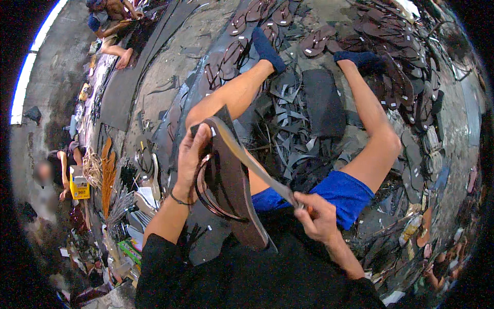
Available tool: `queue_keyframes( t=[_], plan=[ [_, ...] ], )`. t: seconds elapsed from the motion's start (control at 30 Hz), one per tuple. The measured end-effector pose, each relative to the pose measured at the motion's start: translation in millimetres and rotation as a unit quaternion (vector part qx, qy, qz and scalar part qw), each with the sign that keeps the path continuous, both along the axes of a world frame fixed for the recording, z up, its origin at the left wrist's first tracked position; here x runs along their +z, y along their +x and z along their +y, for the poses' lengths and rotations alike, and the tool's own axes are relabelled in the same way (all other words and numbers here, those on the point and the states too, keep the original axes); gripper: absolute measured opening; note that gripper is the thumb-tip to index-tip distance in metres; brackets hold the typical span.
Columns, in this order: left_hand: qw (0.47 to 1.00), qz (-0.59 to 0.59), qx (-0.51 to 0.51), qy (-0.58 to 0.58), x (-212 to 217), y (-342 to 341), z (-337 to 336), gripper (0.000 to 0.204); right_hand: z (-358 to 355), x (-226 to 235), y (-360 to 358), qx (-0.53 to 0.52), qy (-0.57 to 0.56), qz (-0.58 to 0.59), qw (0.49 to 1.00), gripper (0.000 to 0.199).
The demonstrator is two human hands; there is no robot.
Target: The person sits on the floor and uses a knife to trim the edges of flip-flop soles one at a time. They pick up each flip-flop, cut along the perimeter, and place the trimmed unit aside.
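Sandal (230,180) is clamped in left hand (190,157); right hand (319,219) grips a strip (239,151); yellow box (80,185), contents unclear, left of sandal

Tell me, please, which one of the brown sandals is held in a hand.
It is the brown sandal gripped by the left hand, held up in the air; the other brown sandals lie spread out below, touched by neither hand.

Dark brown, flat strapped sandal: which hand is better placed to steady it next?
Probably the left hand: it grips the sandal near one end; the right hand holds a long, thin, greyish strip.
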State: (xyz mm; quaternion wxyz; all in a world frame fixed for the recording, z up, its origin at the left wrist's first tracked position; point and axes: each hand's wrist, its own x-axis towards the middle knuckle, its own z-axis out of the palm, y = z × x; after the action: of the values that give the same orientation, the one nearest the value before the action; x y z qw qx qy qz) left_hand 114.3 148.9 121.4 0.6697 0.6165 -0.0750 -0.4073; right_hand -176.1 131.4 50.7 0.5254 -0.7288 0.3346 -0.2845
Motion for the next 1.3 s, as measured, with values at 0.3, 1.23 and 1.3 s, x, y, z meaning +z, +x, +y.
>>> queue_keyframes(
  t=[0.3, 1.23, 1.3],
  plan=[
    [0.983, -0.099, -0.150, 0.033, -16.3, -14.0, 2.7, 0.025, -13.1, 8.0, 5.5, -0.031, -0.060, 0.069, 0.995, 0.034],
    [0.955, 0.235, 0.024, -0.181, -16.3, -103.8, -58.0, 0.036, -68.0, 29.3, -28.0, -0.192, 0.026, 0.031, 0.981, 0.027],
    [0.938, 0.300, 0.031, -0.169, -30.0, -111.8, -61.6, 0.029, -36.3, 18.5, -31.0, -0.222, 0.038, -0.002, 0.974, 0.028]
  ],
)
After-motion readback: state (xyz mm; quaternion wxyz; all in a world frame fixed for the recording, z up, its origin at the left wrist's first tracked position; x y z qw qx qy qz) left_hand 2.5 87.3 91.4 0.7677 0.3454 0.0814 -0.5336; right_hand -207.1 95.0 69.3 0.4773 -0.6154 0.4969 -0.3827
